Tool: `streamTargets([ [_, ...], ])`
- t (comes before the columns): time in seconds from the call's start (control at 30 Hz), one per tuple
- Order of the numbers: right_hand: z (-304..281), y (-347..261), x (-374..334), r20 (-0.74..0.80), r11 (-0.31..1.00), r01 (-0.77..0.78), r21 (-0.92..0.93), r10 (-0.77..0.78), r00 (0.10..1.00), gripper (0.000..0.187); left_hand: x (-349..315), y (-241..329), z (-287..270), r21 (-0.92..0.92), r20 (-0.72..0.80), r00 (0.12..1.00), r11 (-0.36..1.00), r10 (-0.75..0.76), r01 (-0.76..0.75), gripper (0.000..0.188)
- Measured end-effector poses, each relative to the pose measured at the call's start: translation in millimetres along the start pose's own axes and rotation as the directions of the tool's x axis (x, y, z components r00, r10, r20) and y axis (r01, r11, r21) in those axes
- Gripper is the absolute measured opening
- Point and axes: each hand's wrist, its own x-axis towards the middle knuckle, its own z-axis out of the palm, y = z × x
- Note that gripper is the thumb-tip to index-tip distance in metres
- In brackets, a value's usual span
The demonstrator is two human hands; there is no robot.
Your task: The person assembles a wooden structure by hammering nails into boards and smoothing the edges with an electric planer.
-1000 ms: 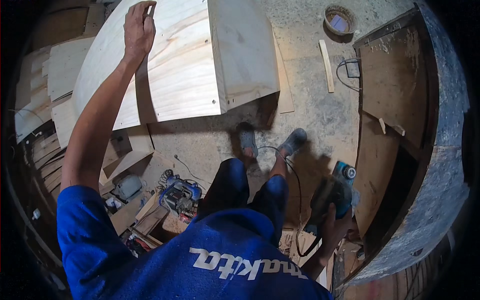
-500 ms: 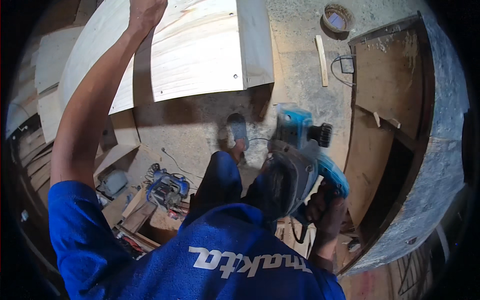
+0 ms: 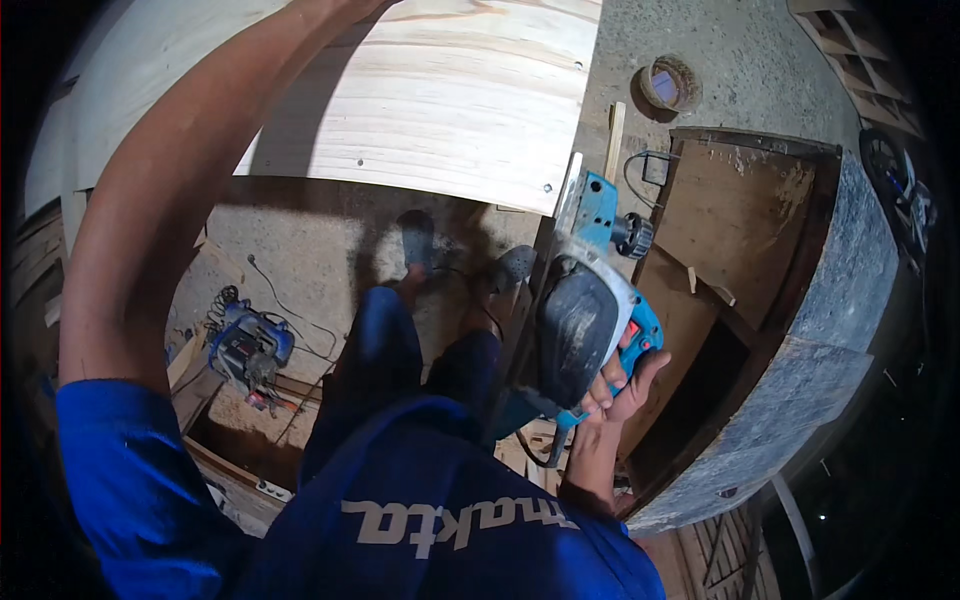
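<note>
A teal electric planer [image 3: 598,215] with a black belt cover is in my right hand [image 3: 622,392], whose fingers wrap round its rear handle. Its front end stands close beside the right-hand corner of a pale plywood panel [image 3: 460,110]; I cannot tell whether they touch. The planer is turned on its side, its cord hanging below the handle. My left arm reaches over the panel to the upper edge of the view. There my left hand [image 3: 350,6] is mostly cut off at the wrist, over the panel, its fingers out of sight. Screw heads dot the panel's near edge.
A blue power tool [image 3: 248,345] with a coiled hose lies on the floor at lower left, near wood scraps. To the right stands an open wooden cabinet frame [image 3: 740,220] with a grey outer side. A round tub [image 3: 670,84] and a wood strip [image 3: 614,140] lie beyond.
The planer has swung upright and come alongside the panel's right corner. My view has shifted, so the panel reaches further right, and its side face no longer shows.
</note>
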Motion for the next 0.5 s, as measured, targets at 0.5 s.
streamTargets([
  [0.5,45,-31,80,0.031,1.0,-0.005,0.016,0.004,1.0,0.061,4,7,-7,-0.028,0.07,0.997,0.999,-0.037,0.039,0.023],
])
